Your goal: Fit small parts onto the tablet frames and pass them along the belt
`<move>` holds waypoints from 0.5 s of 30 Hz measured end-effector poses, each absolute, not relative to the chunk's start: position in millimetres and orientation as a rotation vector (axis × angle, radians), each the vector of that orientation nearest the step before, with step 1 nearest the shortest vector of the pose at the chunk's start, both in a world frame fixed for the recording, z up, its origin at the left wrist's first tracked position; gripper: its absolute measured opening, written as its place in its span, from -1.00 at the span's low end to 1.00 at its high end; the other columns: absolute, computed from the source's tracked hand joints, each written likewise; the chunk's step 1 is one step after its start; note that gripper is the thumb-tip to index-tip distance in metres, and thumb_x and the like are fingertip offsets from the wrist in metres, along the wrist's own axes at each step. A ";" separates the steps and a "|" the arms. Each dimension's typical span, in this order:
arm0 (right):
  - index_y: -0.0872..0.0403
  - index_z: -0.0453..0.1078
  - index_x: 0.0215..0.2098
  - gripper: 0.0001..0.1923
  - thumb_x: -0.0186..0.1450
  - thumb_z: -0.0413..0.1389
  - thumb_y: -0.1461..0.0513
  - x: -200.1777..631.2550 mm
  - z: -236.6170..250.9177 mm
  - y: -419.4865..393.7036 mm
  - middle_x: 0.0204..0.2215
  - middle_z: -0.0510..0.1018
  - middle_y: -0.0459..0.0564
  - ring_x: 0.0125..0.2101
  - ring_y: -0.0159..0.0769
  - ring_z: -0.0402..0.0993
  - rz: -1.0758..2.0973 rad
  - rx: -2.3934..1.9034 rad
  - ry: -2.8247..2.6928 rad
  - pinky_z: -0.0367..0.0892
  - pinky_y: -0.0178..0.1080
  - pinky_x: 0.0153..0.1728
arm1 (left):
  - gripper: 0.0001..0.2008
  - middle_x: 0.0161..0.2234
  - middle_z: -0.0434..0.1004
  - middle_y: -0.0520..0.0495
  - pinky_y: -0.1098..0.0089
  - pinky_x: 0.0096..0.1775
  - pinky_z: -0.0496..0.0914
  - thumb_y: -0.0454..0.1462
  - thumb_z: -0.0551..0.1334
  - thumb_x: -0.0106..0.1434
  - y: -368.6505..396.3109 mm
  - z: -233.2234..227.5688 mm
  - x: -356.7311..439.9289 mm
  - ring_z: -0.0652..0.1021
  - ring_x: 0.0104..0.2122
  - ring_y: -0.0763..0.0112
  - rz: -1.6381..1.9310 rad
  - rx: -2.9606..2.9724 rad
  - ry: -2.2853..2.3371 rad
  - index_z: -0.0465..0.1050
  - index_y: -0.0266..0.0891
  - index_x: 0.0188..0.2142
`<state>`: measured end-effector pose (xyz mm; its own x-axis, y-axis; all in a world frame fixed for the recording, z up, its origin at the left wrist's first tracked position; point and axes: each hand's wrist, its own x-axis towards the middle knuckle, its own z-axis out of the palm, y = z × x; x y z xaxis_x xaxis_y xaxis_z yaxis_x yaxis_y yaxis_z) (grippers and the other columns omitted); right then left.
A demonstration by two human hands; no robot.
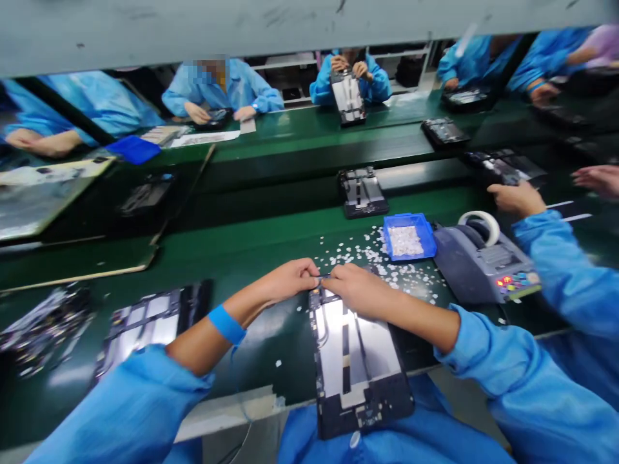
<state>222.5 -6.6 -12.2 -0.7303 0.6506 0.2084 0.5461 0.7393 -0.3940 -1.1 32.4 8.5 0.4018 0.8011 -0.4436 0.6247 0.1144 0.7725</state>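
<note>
Two hands meet at the far end of a dark tablet chassis (355, 361) in the lower centre of the frame: the left hand (290, 278) and right hand (355, 291) both pinch a small part there, too small to identify. The chassis overhangs the near edge of the green surface (232, 258). One blue tray (407, 236) of white bits sits right of centre, one tape dispenser (483, 261) just beside it. Loose white bits (358, 254) are scattered around; bare surface lies to the left. No writing is readable.
</note>
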 end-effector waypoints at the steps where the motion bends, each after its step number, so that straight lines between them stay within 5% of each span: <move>1: 0.12 0.46 0.08 -0.66 0.42 0.00 0.42 230.5 -5.9 -11.4 -0.18 0.52 0.08 -0.13 -0.21 0.40 0.510 -0.928 -2.507 0.36 -0.20 -0.09 | -0.68 -0.54 0.42 0.09 0.42 -0.43 0.22 -0.03 0.32 0.04 30.8 9.0 -1.4 0.40 -0.49 0.38 0.211 1.595 1.299 0.42 -0.21 -0.33; 5: 0.05 0.49 0.01 -0.72 0.45 -0.01 0.28 290.5 5.4 -64.5 -0.15 0.61 0.05 -0.11 -0.23 0.51 0.668 -1.131 -1.914 0.41 -0.17 -0.04 | -0.57 -0.51 0.50 0.09 0.44 -0.40 0.25 0.10 0.33 0.08 27.7 3.4 -4.0 0.42 -0.48 0.39 0.304 1.554 1.338 0.48 -0.19 -0.30; 8: 0.03 0.50 -0.19 -0.83 0.39 0.12 0.13 354.3 -14.8 -116.9 -0.43 0.57 -0.08 -0.44 -0.33 0.49 0.764 -1.419 -1.320 0.40 -0.29 -0.39 | -0.50 -0.50 0.53 0.16 0.45 -0.36 0.30 0.23 0.32 0.07 30.2 -1.9 -4.2 0.45 -0.46 0.41 0.342 1.508 1.362 0.49 -0.11 -0.32; 11: 0.03 0.37 -0.33 -0.65 0.22 0.28 -0.04 420.9 -45.2 -144.1 -0.60 0.39 -0.23 -0.67 -0.48 0.24 0.754 -1.450 -0.562 0.15 -0.42 -0.66 | -0.34 -0.51 0.56 0.19 0.41 -0.34 0.34 0.42 0.28 -0.09 33.1 1.8 -1.7 0.49 -0.44 0.37 0.316 1.514 1.379 0.50 -0.06 -0.36; 15: 0.08 0.41 -0.31 -0.50 0.01 0.40 -0.08 473.0 -68.2 -135.6 -0.56 0.44 -0.18 -0.69 -0.51 0.23 0.877 -1.397 -0.298 0.06 -0.46 -0.73 | -0.27 -0.46 0.64 0.17 0.34 -0.27 0.41 0.49 0.21 -0.13 36.3 11.5 -0.2 0.56 -0.37 0.28 0.203 1.634 1.389 0.55 -0.01 -0.31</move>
<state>473.0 -135.6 -68.2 0.6623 0.6843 -0.3051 -0.3566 -0.0703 -0.9316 -0.2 36.3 11.5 0.3413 0.8372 -0.4273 0.6799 0.0940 0.7273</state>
